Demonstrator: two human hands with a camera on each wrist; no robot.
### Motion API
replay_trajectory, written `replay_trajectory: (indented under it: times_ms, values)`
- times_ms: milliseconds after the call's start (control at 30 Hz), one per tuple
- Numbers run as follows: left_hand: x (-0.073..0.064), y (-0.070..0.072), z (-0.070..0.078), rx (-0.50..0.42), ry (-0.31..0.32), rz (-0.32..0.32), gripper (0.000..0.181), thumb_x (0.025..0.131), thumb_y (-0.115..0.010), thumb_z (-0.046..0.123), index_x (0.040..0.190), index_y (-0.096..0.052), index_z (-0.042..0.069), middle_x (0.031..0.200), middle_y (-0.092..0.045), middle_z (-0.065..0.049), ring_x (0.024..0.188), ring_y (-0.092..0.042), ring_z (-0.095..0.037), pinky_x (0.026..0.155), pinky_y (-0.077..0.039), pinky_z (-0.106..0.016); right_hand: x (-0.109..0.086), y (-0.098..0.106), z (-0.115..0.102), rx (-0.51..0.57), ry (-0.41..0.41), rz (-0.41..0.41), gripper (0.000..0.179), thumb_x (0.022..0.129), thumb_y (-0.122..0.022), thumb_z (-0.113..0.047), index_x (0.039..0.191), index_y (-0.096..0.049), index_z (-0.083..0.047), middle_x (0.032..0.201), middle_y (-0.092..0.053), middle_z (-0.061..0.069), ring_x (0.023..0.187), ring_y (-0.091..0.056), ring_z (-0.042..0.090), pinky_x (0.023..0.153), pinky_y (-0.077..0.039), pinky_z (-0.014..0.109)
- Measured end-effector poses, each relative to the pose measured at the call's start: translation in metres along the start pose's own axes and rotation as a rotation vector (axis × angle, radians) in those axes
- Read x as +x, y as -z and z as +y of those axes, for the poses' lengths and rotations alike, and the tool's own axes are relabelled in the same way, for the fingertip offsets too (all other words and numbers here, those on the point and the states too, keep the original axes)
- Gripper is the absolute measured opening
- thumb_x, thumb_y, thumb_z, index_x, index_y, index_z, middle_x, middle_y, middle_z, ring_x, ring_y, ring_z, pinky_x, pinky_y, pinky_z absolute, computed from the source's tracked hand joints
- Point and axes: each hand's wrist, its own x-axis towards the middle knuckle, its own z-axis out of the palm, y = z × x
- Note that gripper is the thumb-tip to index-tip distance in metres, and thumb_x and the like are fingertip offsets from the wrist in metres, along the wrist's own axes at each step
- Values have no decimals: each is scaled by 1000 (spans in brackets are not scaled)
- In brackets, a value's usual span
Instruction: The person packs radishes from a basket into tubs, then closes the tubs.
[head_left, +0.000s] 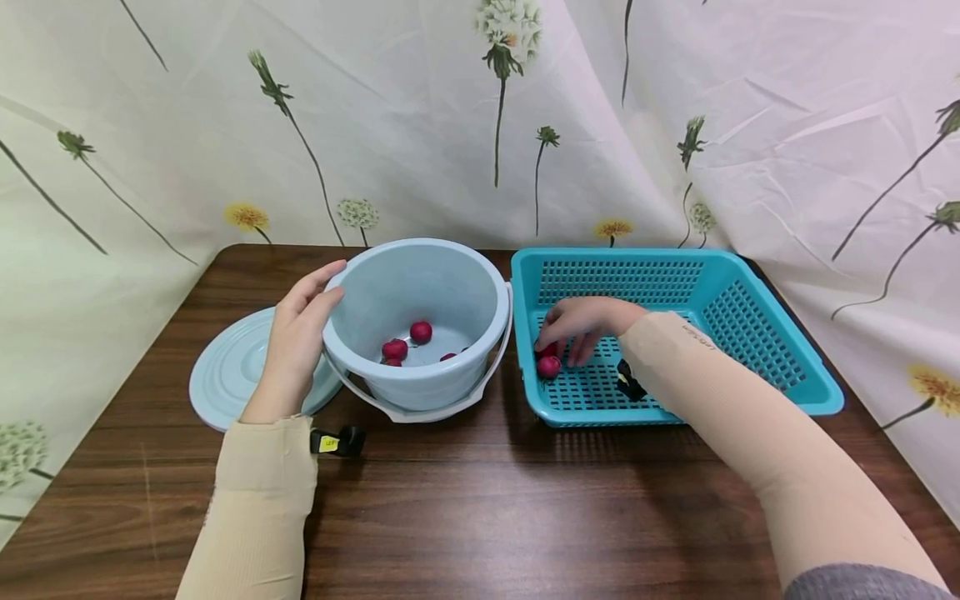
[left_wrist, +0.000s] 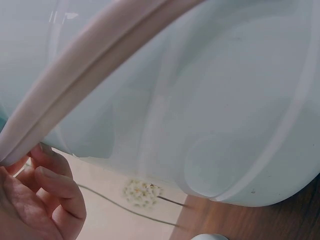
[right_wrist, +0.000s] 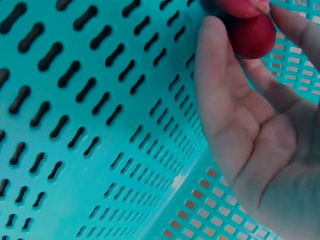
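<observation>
My left hand (head_left: 294, 337) holds the left rim of a pale blue bucket (head_left: 412, 387). In the left wrist view its curled fingers (left_wrist: 57, 170) sit at the rim, beside the bucket's white carrying handle (left_wrist: 95, 65). Several red radishes (head_left: 421, 332) lie on the bucket's floor. Inside the turquoise basket (head_left: 600, 418), at its left end, my right hand (head_left: 583, 325) reaches down with its fingers around a radish. The right wrist view has a dark red radish (right_wrist: 254, 37) and a pinker radish (right_wrist: 244, 6) between thumb and fingers. Another radish (head_left: 549, 367) shows just below the fingertips.
A round pale blue lid (head_left: 232, 375) lies on the brown wooden table (head_left: 465, 517), left of the bucket and partly behind my left hand. The basket stands close to the bucket's right side. A white cloth (head_left: 420, 125) with printed dandelions hangs behind the table.
</observation>
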Motion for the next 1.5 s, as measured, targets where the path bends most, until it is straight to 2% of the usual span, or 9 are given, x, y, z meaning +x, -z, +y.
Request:
replay_trajectory:
  times_ms: [233,633,867,1100,1300,1433,1500]
  values:
    - [-1,1,0,-6,-4,-3,45,104,-44,35,147,-49,21,111,-56,9,99,-59,-9,75,-53,-16,0,-1,-3,2,-7,26,46,92,-67,-31,129,-55,-6,110,-65,16,83,-69,24,76,-60,36]
    - [0,-1,0,-10,-16,-3,45,104,-45,34,146,-50,21,110,-56,9,97,-59,-8,75,-52,-16,-7,5,-5,42,58,58,37,91,-63,-31,119,-61,-6,100,-71,14,77,-70,21,75,-60,36]
    - [0,0,-1,-13,-14,-1,45,104,-45,34,147,-49,21,110,-56,9,97,-59,-8,75,-52,-15,-13,13,-5,105,111,59,46,93,-59,-30,130,-52,-4,102,-69,17,75,-69,22,76,-60,37]
    - [-1,0,0,-15,-13,-3,45,104,-45,34,147,-49,20,111,-56,10,99,-59,-8,75,-53,-16,-21,20,-6,203,187,65,38,95,-57,-31,120,-54,-2,96,-68,16,72,-67,21,75,-60,37]
    - [-1,0,0,-14,-9,-3,45,104,-44,34,147,-49,21,110,-56,10,98,-59,-8,75,-52,-15,-33,24,-15,330,271,123,31,96,-55,-28,111,-58,-2,83,-66,12,67,-64,20,76,-60,39]
    - [-1,0,1,-11,-7,-3,45,104,-44,34,147,-49,22,112,-56,10,100,-58,-8,76,-52,-15,-42,26,-23,434,340,138,26,97,-52,-26,106,-57,-1,80,-66,11,63,-63,18,72,-60,36]
    - [-2,0,1,-9,-8,-2,45,104,-44,34,147,-50,22,112,-56,10,100,-58,-8,76,-52,-15,-46,27,-28,469,365,143,27,98,-50,-25,109,-56,-1,81,-67,11,63,-62,18,70,-59,33]
